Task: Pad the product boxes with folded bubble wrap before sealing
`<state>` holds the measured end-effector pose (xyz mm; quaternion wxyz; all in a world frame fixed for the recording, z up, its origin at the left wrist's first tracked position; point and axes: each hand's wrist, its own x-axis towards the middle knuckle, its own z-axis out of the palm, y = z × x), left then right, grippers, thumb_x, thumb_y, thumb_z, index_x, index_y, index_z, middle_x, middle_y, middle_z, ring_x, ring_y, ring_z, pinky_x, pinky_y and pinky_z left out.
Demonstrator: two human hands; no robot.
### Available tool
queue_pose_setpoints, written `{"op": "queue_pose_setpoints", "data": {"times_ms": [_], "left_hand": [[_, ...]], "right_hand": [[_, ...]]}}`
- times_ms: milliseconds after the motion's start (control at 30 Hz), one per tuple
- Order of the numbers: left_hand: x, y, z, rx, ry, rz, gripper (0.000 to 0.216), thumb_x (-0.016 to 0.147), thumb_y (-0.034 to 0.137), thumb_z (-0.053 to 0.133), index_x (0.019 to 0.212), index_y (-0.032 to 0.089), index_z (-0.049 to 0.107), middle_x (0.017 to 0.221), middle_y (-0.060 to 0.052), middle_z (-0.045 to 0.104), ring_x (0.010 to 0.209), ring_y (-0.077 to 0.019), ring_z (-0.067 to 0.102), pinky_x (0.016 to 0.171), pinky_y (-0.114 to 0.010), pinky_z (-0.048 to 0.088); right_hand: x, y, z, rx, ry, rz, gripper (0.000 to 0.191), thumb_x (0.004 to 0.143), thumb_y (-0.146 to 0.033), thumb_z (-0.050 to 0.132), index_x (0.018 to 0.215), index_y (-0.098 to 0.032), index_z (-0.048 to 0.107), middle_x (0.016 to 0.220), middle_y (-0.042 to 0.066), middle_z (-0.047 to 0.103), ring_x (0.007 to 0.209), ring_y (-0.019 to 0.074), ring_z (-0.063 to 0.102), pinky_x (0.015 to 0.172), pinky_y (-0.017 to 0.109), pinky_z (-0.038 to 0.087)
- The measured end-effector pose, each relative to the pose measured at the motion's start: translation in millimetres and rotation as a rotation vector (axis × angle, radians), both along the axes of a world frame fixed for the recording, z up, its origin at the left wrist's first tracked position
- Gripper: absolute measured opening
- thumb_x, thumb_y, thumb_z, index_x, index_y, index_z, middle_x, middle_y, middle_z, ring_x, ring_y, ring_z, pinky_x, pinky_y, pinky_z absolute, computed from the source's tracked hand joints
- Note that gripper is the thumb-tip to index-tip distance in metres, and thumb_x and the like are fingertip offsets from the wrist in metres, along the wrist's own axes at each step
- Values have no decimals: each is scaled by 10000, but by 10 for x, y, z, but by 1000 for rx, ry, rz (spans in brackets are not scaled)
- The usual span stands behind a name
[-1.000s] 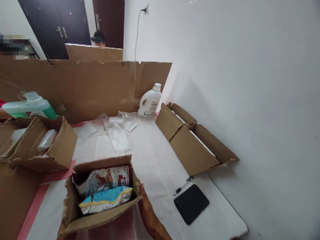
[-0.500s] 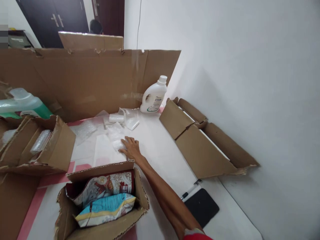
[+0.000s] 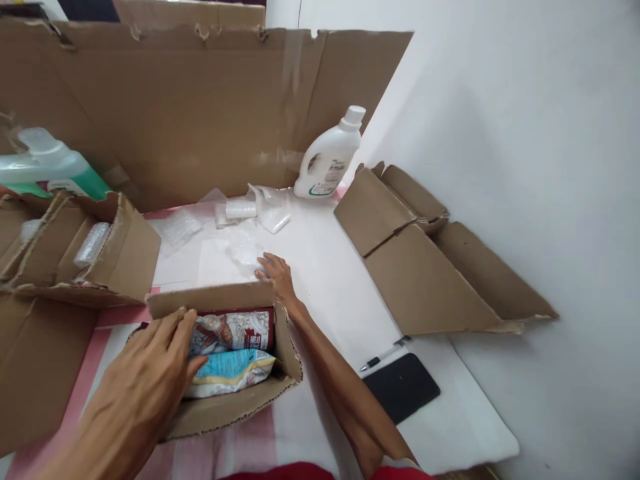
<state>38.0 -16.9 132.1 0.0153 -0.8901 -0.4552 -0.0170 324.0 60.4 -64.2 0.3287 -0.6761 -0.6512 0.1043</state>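
Note:
My right hand (image 3: 277, 275) reaches past the far side of a small open cardboard box (image 3: 215, 298), its bent fingers on the edge of a crumpled clear plastic wrap (image 3: 245, 252). My left hand (image 3: 150, 363) lies over the left part of this box, fingers stretched and thumb apart, apparently on the packets. Inside the box stand a dark red and white printed packet (image 3: 245, 327) and a blue packet with a yellow band (image 3: 235, 368). Part of both is hidden under the left hand.
More clear plastic pieces (image 3: 241, 209) lie farther back. A white jug (image 3: 327, 163) stands against a cardboard panel (image 3: 200, 113). Compartmented boxes (image 3: 135, 257) and a green-liquid bottle (image 3: 60, 167) are left. Cardboard trays (image 3: 425, 280), a pen (image 3: 371, 363) and a black phone-like slab (image 3: 403, 387) are right.
My left hand has come in from the lower left over the box. My right hand has drawn slightly nearer, the plastic wrap shifting with it. The view has tilted down.

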Motion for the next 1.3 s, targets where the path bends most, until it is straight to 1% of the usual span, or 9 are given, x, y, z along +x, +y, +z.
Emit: {"op": "queue_pose_setpoints", "data": {"times_ms": [133, 267, 533, 667, 733, 833, 900, 1100, 1300], "left_hand": [[352, 165, 101, -181, 223, 10, 489, 959, 292, 517, 1406, 93, 515, 1335, -219, 647, 1060, -330, 700, 899, -445, 553], [351, 205, 149, -348, 224, 42, 371, 1002, 329, 415, 1308, 176, 560, 1241, -150, 678, 1043, -318, 691, 857, -449, 544], [378, 247, 48, -276, 280, -118, 292, 923, 387, 583, 1126, 205, 685, 1123, -130, 700, 1023, -334, 656, 907, -480, 533], [377, 132, 140, -226, 196, -214, 389, 978, 387, 462, 1282, 253, 664, 1291, -137, 678, 1168, -353, 631, 1006, -527, 504], [397, 83, 157, -355, 202, -277, 412, 974, 384, 476, 1337, 287, 646, 1328, -117, 681, 1202, -350, 634, 1028, -526, 511], [496, 75, 110, -614, 403, -260, 392, 924, 300, 583, 1302, 257, 679, 1347, -127, 684, 1198, -358, 653, 1013, -518, 541], [573, 98, 51, -664, 495, -264, 422, 903, 188, 588, 1316, 228, 668, 1373, -139, 669, 1224, -354, 640, 1052, -526, 517], [655, 122, -112, -688, 556, -385, 399, 903, 35, 445, 1111, 200, 743, 1025, -136, 762, 941, -308, 730, 758, -410, 584], [587, 154, -219, -662, 522, -397, 419, 904, 28, 381, 1089, 208, 711, 972, -114, 733, 817, -286, 729, 628, -366, 537]], "right_hand": [[-7, -43, 26, 13, 17, 4, 360, 983, -266, 594, 1333, -207, 653, 1452, 123, 593, 1344, 285, 504, 1136, 479, 382], [10, -57, 70, 2, 42, 10, 361, 985, -268, 595, 1339, -221, 648, 1458, 120, 587, 1356, 280, 491, 1140, 471, 378], [42, -56, 88, -9, 55, 13, 363, 982, -264, 602, 1332, -177, 647, 1460, 133, 578, 1359, 281, 475, 1160, 442, 351], [55, -44, 37, 8, 69, 19, 361, 986, -278, 593, 1324, -159, 643, 1457, 140, 579, 1356, 286, 471, 1153, 456, 352], [58, -39, 5, 18, 77, 17, 353, 993, -289, 581, 1321, -171, 639, 1457, 132, 578, 1354, 287, 470, 1153, 471, 345], [58, -37, -28, 16, 94, 18, 349, 1001, -299, 560, 1327, -194, 629, 1467, 123, 568, 1364, 286, 461, 1155, 496, 334], [57, -36, -37, 9, 101, 20, 352, 1000, -300, 558, 1331, -200, 624, 1473, 122, 561, 1372, 288, 453, 1156, 504, 330], [57, -32, -48, 12, 104, 20, 359, 1002, -297, 554, 1330, -166, 622, 1475, 137, 555, 1380, 289, 446, 1165, 496, 324], [67, -29, -56, 2, 109, 18, 356, 1013, -335, 538, 1336, -204, 612, 1478, 114, 554, 1378, 295, 442, 1158, 513, 329]]}}
